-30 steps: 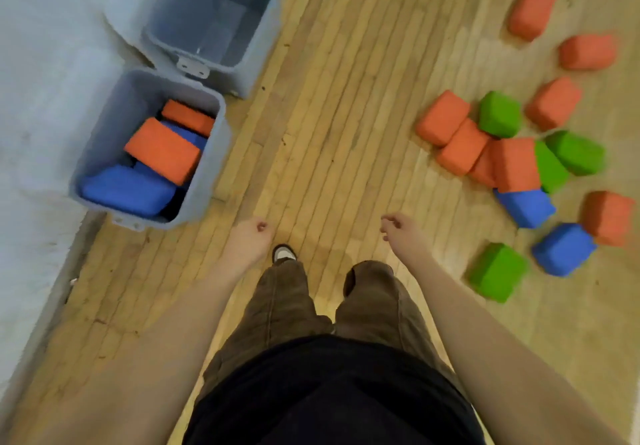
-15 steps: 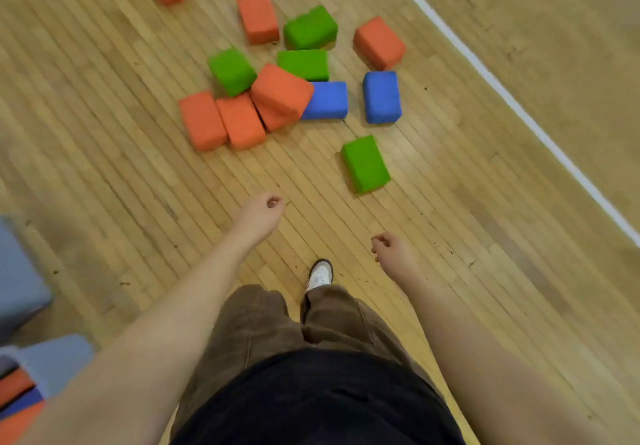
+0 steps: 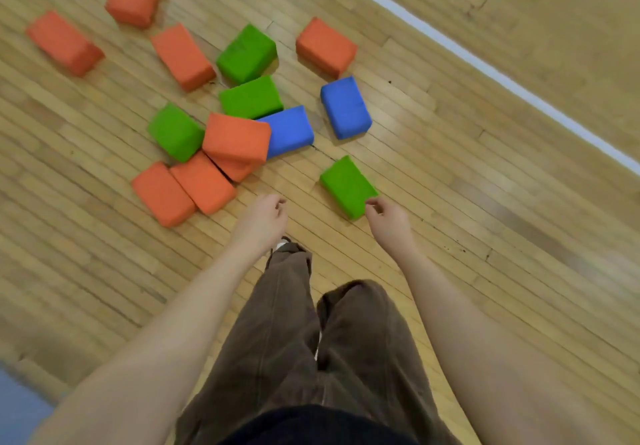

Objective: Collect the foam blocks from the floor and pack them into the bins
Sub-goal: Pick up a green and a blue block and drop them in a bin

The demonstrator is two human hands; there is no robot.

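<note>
Wooden strip floor (image 3: 450,174), pale boards, white painted line (image 3: 485,67) crossing from 12 toward 3 o'clock. Person standing, brown trousers (image 3: 311,340) filling the 6 o'clock part of the view.

Foam blocks scattered from 10 to 1 o'clock, all rectangular and soft-edged. Main heap at 11–12 o'clock: six orange foam blocks, one of them the tilted orange foam block (image 3: 235,143) leaning on its neighbours; three green ones; the two blue foam blocks (image 3: 344,107) lie at the heap's right edge. No bin clearly in view; a blue-grey blur at 7 o'clock cannot be identified.

Lone green foam block (image 3: 348,186) lies flat, apart from the heap, nearest the person. Its long axis runs roughly 11 to 5 o'clock, near end pointing toward the right hand.

Right hand (image 3: 389,219): fingers loosely curled, holding nothing, fingertips at or just over the block's near corner; contact cannot be confirmed. Block lies at about 11 o'clock from this hand.

Left hand (image 3: 265,217): loosely curled, empty, hanging over bare floor, between the heap and the lone block; well apart from the green one.

Judgement: right hand is the nearer and the likely one to take the green block, closing across its short sides.
</note>
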